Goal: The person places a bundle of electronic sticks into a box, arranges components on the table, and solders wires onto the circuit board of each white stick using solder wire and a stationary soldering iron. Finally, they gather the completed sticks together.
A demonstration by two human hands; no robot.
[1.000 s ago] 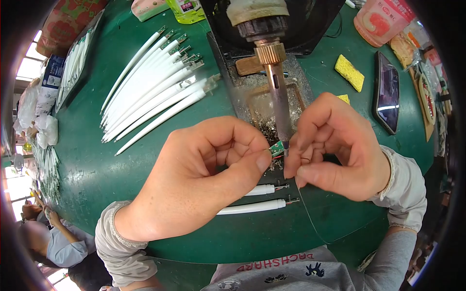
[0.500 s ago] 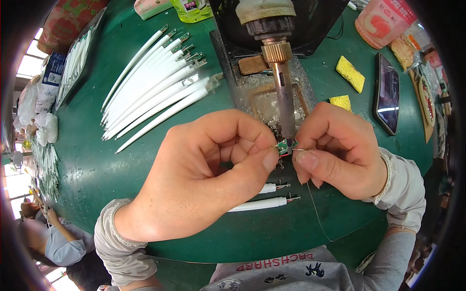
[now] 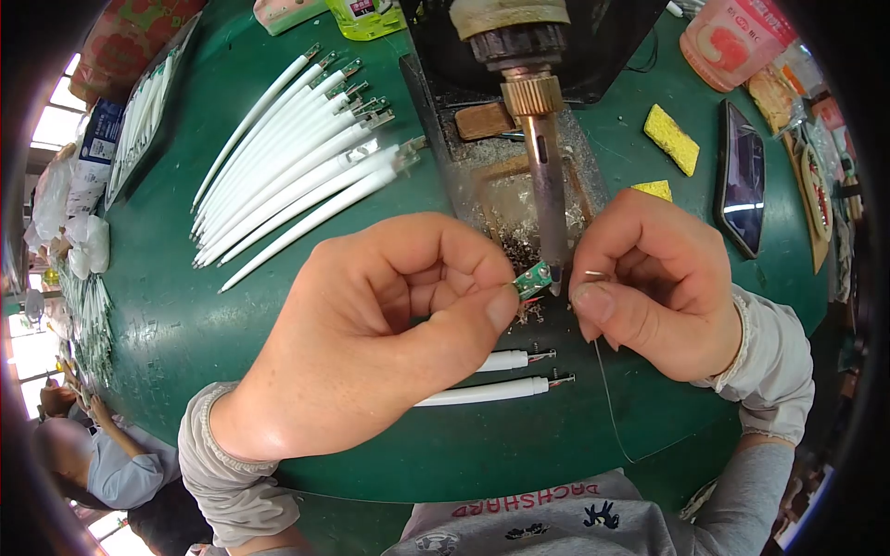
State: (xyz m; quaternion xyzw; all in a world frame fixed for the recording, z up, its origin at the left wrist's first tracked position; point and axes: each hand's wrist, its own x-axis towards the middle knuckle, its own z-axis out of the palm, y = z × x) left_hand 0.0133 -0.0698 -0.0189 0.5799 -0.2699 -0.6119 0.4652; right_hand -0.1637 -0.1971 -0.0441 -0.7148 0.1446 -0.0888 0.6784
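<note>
My left hand (image 3: 389,334) pinches a small green circuit board (image 3: 534,279) between thumb and forefinger, with a bit of red wire below it. The board's right end is close to the tip of a soldering iron (image 3: 551,199), which points down from a mount; whether they touch I cannot tell. To the right of the tip, my right hand (image 3: 654,287) is closed on thin solder wire (image 3: 604,389), whose short end shows above the thumb and whose tail hangs to the table. Two white tubes (image 3: 496,392) with small metal ends lie under my left hand.
A fan of several white tubes (image 3: 287,176) lies at the left. Behind the iron is a dirty metal tray (image 3: 464,171). Yellow sponges (image 3: 671,141), a phone (image 3: 740,181) and a pink cup (image 3: 732,42) stand or lie at right. Another person (image 3: 120,463) sits far left.
My left hand has drawn the circuit board slightly left and tilted it. My right hand has moved a little right, taking the solder wire's end away from the iron tip.
</note>
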